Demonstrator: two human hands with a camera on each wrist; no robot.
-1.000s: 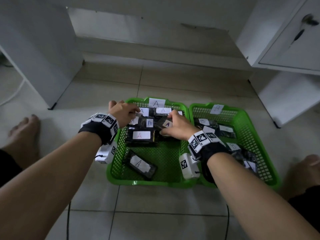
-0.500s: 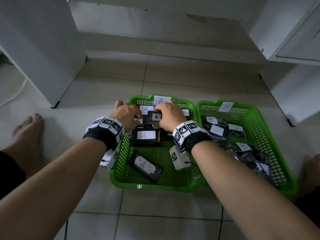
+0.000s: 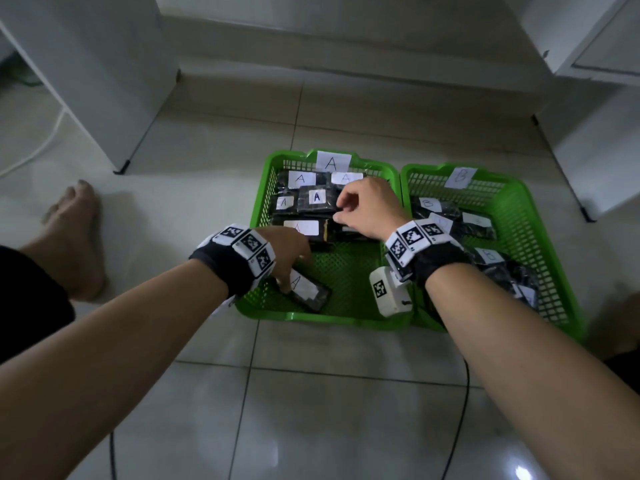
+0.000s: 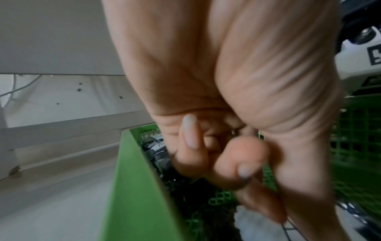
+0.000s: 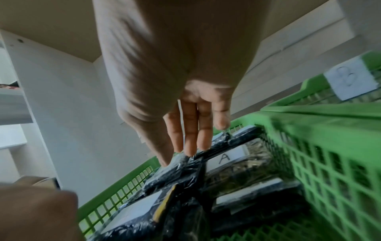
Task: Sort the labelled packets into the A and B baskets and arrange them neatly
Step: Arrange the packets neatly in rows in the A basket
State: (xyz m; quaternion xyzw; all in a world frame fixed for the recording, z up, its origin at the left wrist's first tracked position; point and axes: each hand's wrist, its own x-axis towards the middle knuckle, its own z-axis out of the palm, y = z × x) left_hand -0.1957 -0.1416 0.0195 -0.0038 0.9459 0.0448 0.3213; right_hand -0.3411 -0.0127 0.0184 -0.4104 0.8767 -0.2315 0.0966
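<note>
- Packets, black and plastic-wrapped with white paper labels, are all lying in the two green plastic mesh baskets on the pale tiled floor; in the head view the left hand (image 3: pixel 284 251) is now dropping away from the back stack, where it was half a second ago, toward the loose packet with an A label (image 3: pixel 306 289) lying askew at the front of the A basket (image 3: pixel 349 315). Its fingertips are touching that packet's near end.
- The right hand (image 3: pixel 367 209) is staying on the stacked A packets (image 3: pixel 311 206), fingers loosely bent on their right edge. The B basket (image 3: pixel 540 216) is holding its B packets (image 3: pixel 450 216) in a looser scatter.
- From the left wrist view, the fingers (image 4: pixel 241 163) are curling inward, blurred; whether they are gripping anything I cannot tell.
- From the right wrist view, straight fingers (image 5: pixel 191 130) are pressing on crinkled black wrap beside an A label.
- I would judge that sorting looks done and tidying is under way, the stray packet being next for the stack.
</note>
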